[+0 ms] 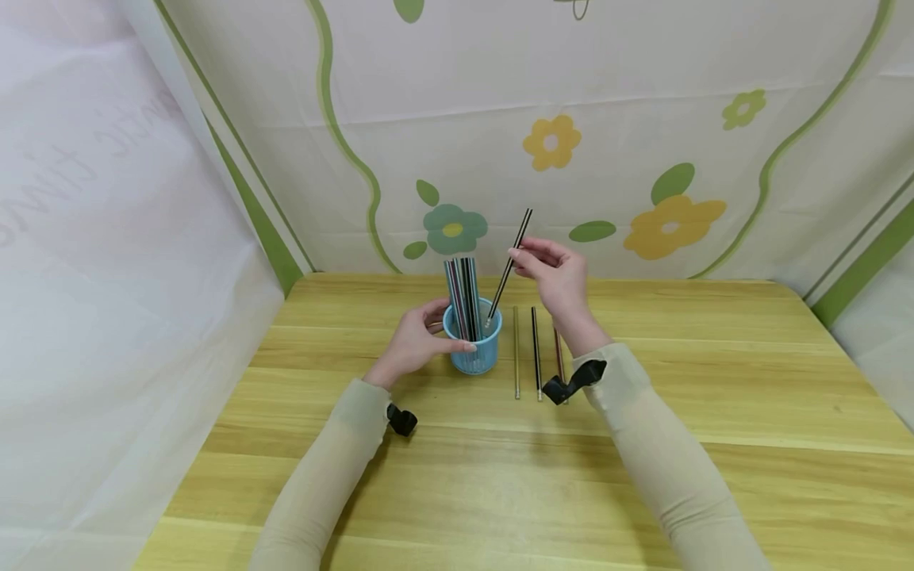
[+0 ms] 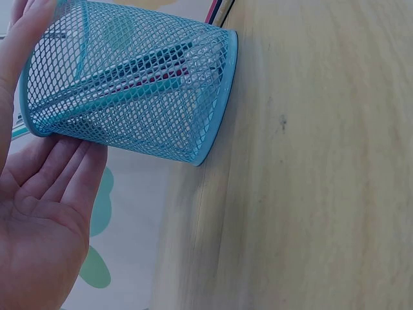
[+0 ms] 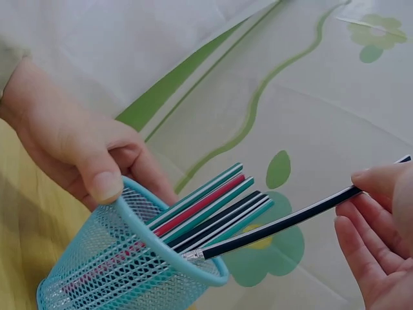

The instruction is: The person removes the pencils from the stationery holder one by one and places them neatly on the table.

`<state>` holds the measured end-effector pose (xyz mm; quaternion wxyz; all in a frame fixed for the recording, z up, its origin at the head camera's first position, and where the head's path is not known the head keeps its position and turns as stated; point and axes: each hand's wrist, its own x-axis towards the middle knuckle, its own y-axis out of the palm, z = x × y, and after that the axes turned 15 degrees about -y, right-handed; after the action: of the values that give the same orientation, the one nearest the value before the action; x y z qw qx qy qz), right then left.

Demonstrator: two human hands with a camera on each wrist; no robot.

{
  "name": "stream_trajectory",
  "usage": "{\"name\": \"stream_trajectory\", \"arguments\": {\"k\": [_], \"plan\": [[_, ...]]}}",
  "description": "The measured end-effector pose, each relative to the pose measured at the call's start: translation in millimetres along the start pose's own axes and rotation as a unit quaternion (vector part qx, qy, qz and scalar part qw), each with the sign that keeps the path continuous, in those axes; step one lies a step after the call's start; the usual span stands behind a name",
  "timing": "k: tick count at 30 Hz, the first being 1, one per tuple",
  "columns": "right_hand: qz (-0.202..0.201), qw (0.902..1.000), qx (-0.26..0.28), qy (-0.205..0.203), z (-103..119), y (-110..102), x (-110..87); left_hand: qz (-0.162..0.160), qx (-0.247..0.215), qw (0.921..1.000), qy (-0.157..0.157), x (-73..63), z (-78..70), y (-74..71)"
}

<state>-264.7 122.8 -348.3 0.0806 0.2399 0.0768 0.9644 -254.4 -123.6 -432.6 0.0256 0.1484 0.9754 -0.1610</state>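
Observation:
A light-blue mesh pencil cup (image 1: 476, 362) stands upright on the table, with several striped pencils (image 3: 208, 205) leaning inside in teal, red and black. My left hand (image 1: 412, 342) grips the cup near its rim, thumb in front and fingers round the far side. Between thumb and fingertips, my right hand (image 1: 559, 279) pinches a black pencil with white stripes (image 1: 510, 268) by its upper part. It slants down to the left, and in the right wrist view its eraser end is at the cup's opening.
Right of the cup, a gold pencil (image 1: 516, 357), a black pencil (image 1: 536, 357) and a reddish-brown pencil (image 1: 559, 353) lie side by side on the wooden table (image 1: 457, 492). The right wrist partly covers the last. A flower-printed cloth (image 1: 493, 174) hangs behind the table.

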Motion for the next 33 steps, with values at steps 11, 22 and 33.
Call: {"name": "stream_trajectory", "arguments": {"k": [11, 22, 33], "plan": [[-0.026, 0.9991, 0.033, -0.007, 11.3, -11.3, 4.1, 0.003, -0.003, 1.0000, 0.000, -1.2, -2.3, -1.3], [-0.040, 0.9977, 0.055, -0.009, 10.7, -27.7, 5.9, 0.009, -0.009, 0.9999, -0.002, 0.0, -2.3, -1.4], [-0.050, 0.9975, 0.050, -0.005, 7.2, -44.5, 1.7, 0.012, -0.012, 0.9999, 0.000, 0.9, -0.4, -1.5]]}}
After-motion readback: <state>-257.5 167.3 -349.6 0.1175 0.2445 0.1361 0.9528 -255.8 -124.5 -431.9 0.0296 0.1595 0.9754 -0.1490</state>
